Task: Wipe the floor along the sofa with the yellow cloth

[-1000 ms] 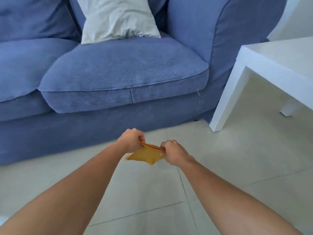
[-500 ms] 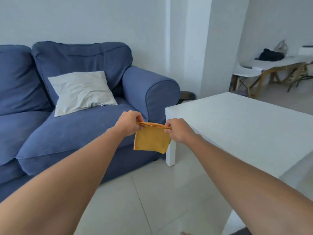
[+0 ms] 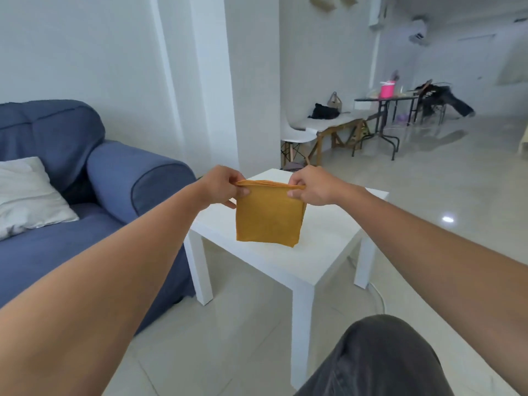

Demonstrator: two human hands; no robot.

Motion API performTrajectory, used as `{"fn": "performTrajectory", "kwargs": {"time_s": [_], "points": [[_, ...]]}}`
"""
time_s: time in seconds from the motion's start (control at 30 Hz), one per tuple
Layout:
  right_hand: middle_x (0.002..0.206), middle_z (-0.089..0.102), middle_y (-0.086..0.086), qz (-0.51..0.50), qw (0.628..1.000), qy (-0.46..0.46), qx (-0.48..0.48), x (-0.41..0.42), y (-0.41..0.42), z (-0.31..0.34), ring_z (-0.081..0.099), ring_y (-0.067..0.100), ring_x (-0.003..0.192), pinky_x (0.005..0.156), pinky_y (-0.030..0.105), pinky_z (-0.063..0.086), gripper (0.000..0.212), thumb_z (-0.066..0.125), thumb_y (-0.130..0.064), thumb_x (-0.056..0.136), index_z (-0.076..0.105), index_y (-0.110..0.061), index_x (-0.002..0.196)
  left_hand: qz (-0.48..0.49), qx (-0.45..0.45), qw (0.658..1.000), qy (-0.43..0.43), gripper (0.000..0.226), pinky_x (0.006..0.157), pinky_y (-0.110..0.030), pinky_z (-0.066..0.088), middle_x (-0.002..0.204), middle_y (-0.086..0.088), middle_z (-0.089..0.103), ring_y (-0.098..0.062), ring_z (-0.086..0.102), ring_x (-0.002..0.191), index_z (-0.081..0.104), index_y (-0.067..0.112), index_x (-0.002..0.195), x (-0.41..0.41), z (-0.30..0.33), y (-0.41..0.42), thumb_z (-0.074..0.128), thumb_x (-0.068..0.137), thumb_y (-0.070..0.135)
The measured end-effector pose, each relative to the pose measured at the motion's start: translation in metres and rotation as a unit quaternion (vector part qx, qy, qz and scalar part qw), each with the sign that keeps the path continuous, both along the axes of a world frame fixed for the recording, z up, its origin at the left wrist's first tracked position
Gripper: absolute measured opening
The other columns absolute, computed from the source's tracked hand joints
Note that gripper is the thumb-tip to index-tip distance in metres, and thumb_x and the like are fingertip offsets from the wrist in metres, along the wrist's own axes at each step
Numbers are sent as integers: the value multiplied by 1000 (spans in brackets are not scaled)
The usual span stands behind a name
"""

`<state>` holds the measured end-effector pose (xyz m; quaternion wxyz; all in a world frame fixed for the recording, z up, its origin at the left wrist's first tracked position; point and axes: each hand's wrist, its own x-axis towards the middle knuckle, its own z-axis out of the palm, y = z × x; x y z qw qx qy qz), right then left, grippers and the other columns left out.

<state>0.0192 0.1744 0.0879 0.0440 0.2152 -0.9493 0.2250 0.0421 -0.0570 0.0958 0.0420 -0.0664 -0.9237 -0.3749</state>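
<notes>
Blue fabric sofa [image 3: 71, 224] at far left, well left of the white side table [image 3: 285, 261], with a pale cushion [image 3: 25, 195] on its seat. The sofa's right armrest sits just beside the table's left edge. Left hand [image 3: 221, 185] above the table's left part, fingers pinched closed on the top left corner of the yellow cloth [image 3: 268, 215]. Cloth is folded, hanging flat and upright over the middle of the table top; can't tell if its bottom edge touches the table. Right hand [image 3: 311, 185] above the table's far right part, thumb and fingers pinched closed on the cloth's top right corner. Top edge stretched taut between both hands. Tiled floor [image 3: 228, 338] under and around the table. Dark trouser knee [image 3: 380, 358] low, in front of the table's right side.
</notes>
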Motion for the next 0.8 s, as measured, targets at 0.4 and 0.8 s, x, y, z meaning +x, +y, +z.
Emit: {"fn": "performTrajectory", "kwargs": {"time_s": [0.4,0.8], "points": [[119,62,7,-110,991,-70,-33,-56,64,-102,56,23,111,84,30,41,25,70,-30,88,68,-17,110,17,84,993,-84,26,79,-34,59,109,-14,60,-26,61,94,58,8,114,-77,-101,72,65,88,5],[111,66,1,-185,978,71,-63,-72,59,-152,50,24,116,95,43,46,27,70,-38,86,68,-22,108,34,-139,988,63,61,108,-39,39,150,0,39,-22,43,135,44,20,142,-75,-156,86,52,90,50]]}}
